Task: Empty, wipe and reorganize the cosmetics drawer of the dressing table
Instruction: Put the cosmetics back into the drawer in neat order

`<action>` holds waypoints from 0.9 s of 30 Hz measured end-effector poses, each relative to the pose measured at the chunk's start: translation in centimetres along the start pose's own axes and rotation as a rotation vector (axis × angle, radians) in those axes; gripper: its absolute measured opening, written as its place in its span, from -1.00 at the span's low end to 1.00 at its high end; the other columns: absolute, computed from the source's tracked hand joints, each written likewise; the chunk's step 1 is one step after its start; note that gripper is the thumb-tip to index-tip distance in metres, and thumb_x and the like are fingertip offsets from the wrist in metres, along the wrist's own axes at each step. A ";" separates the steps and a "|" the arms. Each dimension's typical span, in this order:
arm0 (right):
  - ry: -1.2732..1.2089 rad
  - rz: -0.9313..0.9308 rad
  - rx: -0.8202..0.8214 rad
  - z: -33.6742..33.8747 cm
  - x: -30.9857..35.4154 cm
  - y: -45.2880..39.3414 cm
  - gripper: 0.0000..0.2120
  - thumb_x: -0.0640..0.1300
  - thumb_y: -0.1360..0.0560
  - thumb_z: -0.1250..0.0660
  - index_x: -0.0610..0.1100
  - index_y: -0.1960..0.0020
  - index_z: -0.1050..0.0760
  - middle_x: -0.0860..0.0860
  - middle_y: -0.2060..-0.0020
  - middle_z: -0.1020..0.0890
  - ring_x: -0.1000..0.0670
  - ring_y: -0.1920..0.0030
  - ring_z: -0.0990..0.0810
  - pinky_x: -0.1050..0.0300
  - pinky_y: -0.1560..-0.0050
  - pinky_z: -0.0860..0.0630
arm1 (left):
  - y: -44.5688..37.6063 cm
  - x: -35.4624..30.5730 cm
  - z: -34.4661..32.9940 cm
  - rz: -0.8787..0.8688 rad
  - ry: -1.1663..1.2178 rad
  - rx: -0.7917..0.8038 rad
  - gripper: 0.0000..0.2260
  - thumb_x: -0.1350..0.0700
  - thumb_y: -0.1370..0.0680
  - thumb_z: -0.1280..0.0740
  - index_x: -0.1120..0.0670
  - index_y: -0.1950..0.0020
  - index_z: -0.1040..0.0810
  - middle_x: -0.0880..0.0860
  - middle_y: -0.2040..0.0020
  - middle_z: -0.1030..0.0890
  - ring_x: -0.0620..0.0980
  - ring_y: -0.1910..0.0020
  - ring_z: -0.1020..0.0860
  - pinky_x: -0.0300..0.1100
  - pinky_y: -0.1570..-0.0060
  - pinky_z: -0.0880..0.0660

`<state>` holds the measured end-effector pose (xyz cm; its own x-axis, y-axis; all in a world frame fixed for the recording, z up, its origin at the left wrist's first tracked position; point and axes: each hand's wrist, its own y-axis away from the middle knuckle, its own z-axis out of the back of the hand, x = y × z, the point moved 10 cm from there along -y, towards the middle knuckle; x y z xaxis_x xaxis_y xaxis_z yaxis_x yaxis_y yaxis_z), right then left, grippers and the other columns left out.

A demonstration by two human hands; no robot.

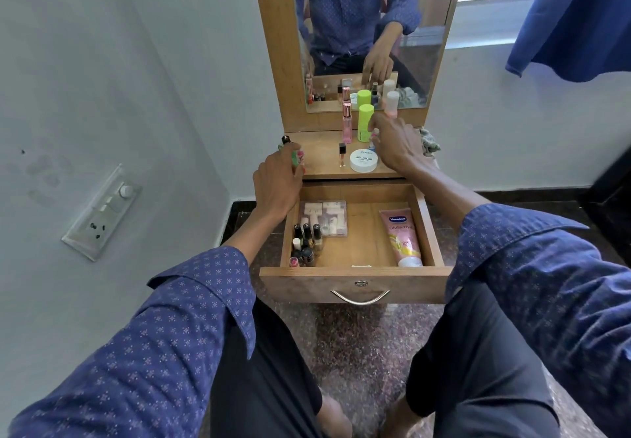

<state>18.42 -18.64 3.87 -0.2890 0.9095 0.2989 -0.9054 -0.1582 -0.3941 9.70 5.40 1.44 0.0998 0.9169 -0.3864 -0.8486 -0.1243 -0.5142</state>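
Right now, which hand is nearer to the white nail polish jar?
Right. The right hand hovers just right of the white nail polish jar; the left hand grips things at the shelf's left edge.

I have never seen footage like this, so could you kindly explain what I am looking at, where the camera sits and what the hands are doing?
There is no machine here: a person wears a wide-angle camera on the head, looking forward and down, so you see their own arms in blue sleeves. The left hand grips a green and pink item at the left edge of the dressing table top; what it is I cannot tell. The right hand reaches among the bottles, its fingers around a small one, beside a green bottle and a pink perfume. A white jar also stands there. Below, the open drawer holds nail polishes, a clear box and a pink tube. The mirror reflects the person.
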 end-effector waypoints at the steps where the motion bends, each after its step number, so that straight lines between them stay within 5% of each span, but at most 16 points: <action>1: 0.000 0.004 0.001 0.1 0.1 0.1 -0.87 -0.27 -0.60 -0.25 -0.11 -0.10 -0.48 -0.19 0.02 -0.62 -0.21 0.25 -0.61 -0.12 0.20 -0.62 | 0.0 0.0 0.1 0.001 0.016 -0.007 -0.77 0.04 -0.66 -0.35 -0.02 -0.31 -0.57 0.03 -0.10 -0.70 0.09 -0.01 -0.66 -0.13 0.15 -0.40; 11: -0.057 0.049 -0.101 3.0 1.9 1.4 -0.89 -0.20 -0.57 -0.41 -0.15 -0.07 -0.52 -0.16 0.10 -0.69 -0.21 0.20 -0.69 -0.14 0.18 -0.67 | 0.1 -0.8 0.4 -0.045 0.034 -0.053 -0.88 0.07 -0.59 -0.45 0.01 -0.07 -0.54 -0.04 -0.09 -0.56 -0.09 0.16 -0.52 -0.16 0.24 -0.38; 17: -0.168 0.068 -0.041 2.5 3.2 4.4 -0.82 -0.03 -0.58 -0.46 -0.11 -0.05 -0.55 0.01 0.17 -0.63 0.01 0.27 -0.64 0.08 0.23 -0.58 | 0.1 -0.8 -0.1 -0.018 0.116 -0.042 -0.88 0.16 -0.58 -0.42 -0.03 0.05 -0.52 -0.09 0.06 -0.64 -0.04 0.15 -0.60 -0.11 0.23 -0.41; 22: -0.220 0.034 0.059 0.1 3.0 7.4 -0.82 0.06 -0.54 -0.48 -0.02 0.00 -0.58 0.06 0.19 -0.66 0.02 0.20 -0.63 0.10 0.21 -0.51 | 1.2 -1.6 -0.2 -0.075 0.250 0.004 -0.88 0.06 -0.63 -0.38 -0.06 -0.16 -0.54 -0.15 0.02 -0.66 -0.16 0.12 -0.60 -0.09 0.06 -0.55; 27: -0.277 -0.057 0.212 -3.0 2.6 9.4 -0.83 0.10 -0.48 -0.49 0.04 0.09 -0.58 0.09 0.17 -0.64 0.01 0.14 -0.60 0.02 0.15 -0.56 | 3.2 -2.5 -1.8 -0.137 0.333 0.238 -0.73 0.04 -0.60 -0.45 -0.03 -0.31 -0.64 -0.17 -0.03 -0.69 -0.17 -0.01 -0.64 -0.07 -0.10 -0.61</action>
<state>10.10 -16.65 -1.67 -0.2831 0.7849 0.5511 -0.9586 -0.2125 -0.1897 7.69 1.99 -0.63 0.3489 0.7412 -0.5734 -0.9082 0.1164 -0.4021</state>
